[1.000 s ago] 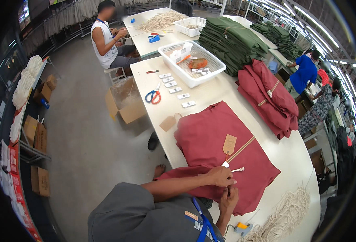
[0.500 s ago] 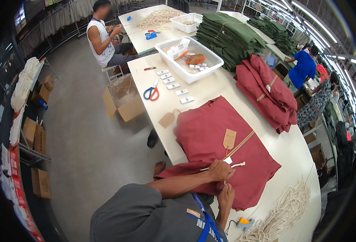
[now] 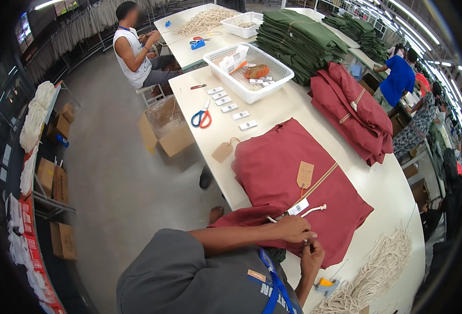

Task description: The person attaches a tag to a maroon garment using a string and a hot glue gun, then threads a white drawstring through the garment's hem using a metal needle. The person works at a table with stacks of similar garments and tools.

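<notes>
A folded dark red cloth garment (image 3: 273, 162) lies on the white table with a tan cord (image 3: 322, 180) across it. On it rest a brown card tag (image 3: 304, 174), a white label (image 3: 298, 206) and a white cord (image 3: 314, 210) with a knotted end. My left hand (image 3: 293, 228) is closed over the garment's near part, fingertips pinched. Just below it, my right hand (image 3: 312, 257) is closed too, its fingertips meeting the left's. A small white bit of cord shows between them; the rest is hidden by the fingers.
Left of the garment lie another tag (image 3: 222, 152), scissors (image 3: 201, 118) and several white labels (image 3: 247, 125). A white basket (image 3: 249, 97), green garments (image 3: 299, 47) and a red bundle (image 3: 351, 112) stand farther off. White cords (image 3: 375, 272) and a tagging gun (image 3: 325, 286) lie near right. A person sits far left.
Both hands have shifted slightly right and down in the picture, their fingertips closer together. The white label on the garment now shows more fully. The view has shifted a little.
</notes>
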`<state>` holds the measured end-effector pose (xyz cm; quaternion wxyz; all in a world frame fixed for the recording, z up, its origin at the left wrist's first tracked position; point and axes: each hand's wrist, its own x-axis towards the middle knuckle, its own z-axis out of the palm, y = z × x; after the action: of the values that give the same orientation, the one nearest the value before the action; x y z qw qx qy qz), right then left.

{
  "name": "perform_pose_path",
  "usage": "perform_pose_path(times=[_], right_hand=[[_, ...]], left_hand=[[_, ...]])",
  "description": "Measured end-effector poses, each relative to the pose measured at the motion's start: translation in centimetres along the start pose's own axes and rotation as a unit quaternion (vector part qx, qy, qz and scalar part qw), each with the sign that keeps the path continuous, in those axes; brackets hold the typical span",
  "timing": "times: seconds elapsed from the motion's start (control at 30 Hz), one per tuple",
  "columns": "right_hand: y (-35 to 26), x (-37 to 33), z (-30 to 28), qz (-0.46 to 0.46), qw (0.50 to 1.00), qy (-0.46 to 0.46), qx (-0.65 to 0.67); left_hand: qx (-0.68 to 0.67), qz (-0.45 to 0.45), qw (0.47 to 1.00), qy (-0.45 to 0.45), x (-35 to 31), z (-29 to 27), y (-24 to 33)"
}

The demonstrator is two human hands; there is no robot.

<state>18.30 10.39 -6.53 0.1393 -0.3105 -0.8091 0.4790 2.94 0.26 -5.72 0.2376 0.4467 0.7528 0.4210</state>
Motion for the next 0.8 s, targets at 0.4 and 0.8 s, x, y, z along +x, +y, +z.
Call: perform_pose_path(times=[0.4, 0.8], right_hand=[[-1.1, -0.4, 1.5, -0.021, 0.999, 0.023, 0.045], [-1.2, -0.1, 2.0, -0.006, 0.997, -0.074, -0.033]], left_hand=[[0.01, -0.005, 0.998, -0.059, 0.6, -1.6, 1.2], [0.024, 0.008, 0.989, 0.145, 1.6, 1.2, -1.8]])
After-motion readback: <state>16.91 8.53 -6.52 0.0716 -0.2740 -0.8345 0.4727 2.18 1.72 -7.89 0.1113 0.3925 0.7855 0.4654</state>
